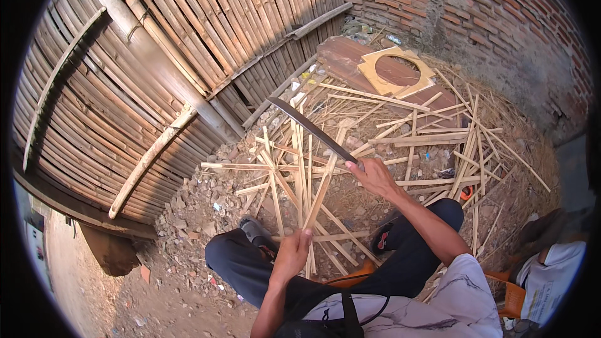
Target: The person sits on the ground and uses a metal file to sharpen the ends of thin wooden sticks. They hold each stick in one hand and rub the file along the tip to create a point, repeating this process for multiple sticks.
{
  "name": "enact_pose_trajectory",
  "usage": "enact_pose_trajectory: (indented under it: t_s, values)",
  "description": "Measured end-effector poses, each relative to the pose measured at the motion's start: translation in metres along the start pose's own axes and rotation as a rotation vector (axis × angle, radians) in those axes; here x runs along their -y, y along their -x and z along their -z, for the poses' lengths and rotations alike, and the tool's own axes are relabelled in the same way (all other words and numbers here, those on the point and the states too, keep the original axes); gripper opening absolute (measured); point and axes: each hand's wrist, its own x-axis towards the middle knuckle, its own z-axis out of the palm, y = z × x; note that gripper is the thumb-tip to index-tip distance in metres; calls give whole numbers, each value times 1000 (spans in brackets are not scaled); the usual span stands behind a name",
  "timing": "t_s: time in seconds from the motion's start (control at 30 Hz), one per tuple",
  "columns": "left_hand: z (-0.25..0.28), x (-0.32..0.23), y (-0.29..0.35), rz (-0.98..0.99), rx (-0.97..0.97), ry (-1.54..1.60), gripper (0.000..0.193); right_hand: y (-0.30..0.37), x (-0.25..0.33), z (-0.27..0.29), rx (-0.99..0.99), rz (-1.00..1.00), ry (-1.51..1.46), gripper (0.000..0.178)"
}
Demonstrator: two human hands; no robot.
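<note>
My left hand (293, 253) is closed around the near end of a split bamboo strip (320, 194), which slants up and away from me between my knees. In my right hand (375, 178) is the handle of a machete (313, 130). Its long, dark, slightly curved blade points to the far left and crosses the upper part of the strip. Whether the blade touches the strip, I cannot tell. More pale bamboo strips (275, 200) lie crisscrossed on the ground below and around both hands.
Several bamboo strips (432, 141) spread to the right. Behind them, a tan board with a round hole (372, 69) rests on a brown panel (338, 56). A bamboo wall (206, 37) rises at left, a brick wall (501, 19) at far right. Orange plastic (514, 300) shows at lower right.
</note>
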Motion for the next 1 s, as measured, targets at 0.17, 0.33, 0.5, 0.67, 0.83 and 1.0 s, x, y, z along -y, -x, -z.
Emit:
enact_pose_trajectory:
  t_s: [0.17, 0.33, 0.5, 0.67, 0.83, 1.0]
  values:
    - [0, -7, -5, -18, -3, -16, 50, 28, 28, -13, 46, 139, -33, 69]
    - [1, 7, -7, 14, 38, 144, 51, 17, 17, -24, 28, 132, 11, 72]
    - [-4, 23, 2, 99, 170, 302, 52, -5, -10, -14, -45, -48, -135, 72]
    - [2, -1, -12, 133, 224, 365, 51, 25, 31, -16, 129, 282, 30, 69]
    - [8, 9, 13, 131, 201, 373, 49, -8, -2, 1, -38, -7, -113, 69]
    - [13, 2, 11, 226, 342, 545, 48, 0, -5, -4, 1, 81, -118, 72]
